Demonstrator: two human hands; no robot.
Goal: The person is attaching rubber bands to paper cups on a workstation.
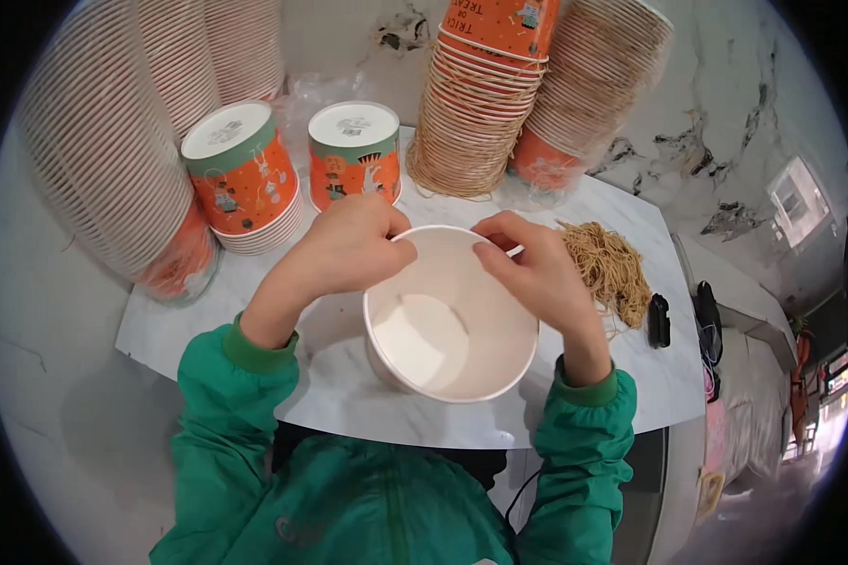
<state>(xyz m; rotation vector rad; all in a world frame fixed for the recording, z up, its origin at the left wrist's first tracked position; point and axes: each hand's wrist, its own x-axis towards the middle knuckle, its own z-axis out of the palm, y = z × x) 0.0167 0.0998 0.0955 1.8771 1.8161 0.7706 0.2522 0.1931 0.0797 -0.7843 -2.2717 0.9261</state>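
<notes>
A large paper bucket [495, 330] with a white inside and rolled rim tilts toward me over the table, its mouth facing up. At its far rim, my left hand [344, 247] grips the left part with thumb and curled fingers. My right hand [542, 273] pinches the same rim farther right, thumb on the inner side. Fingers behind the rim are partly hidden, as is the bucket's outer far side. Just right of my right hand lies a tangled heap of tan string [617, 273].
Upside-down orange and green buckets [245, 184] [353, 169] stand behind my left hand. Tall plastic-wrapped bucket stacks [113, 169] rise at left. Another stack [476, 122], tangled with string, stands at the back beside a wrapped one [598, 85]. A small black object [660, 320] lies near the table's right edge.
</notes>
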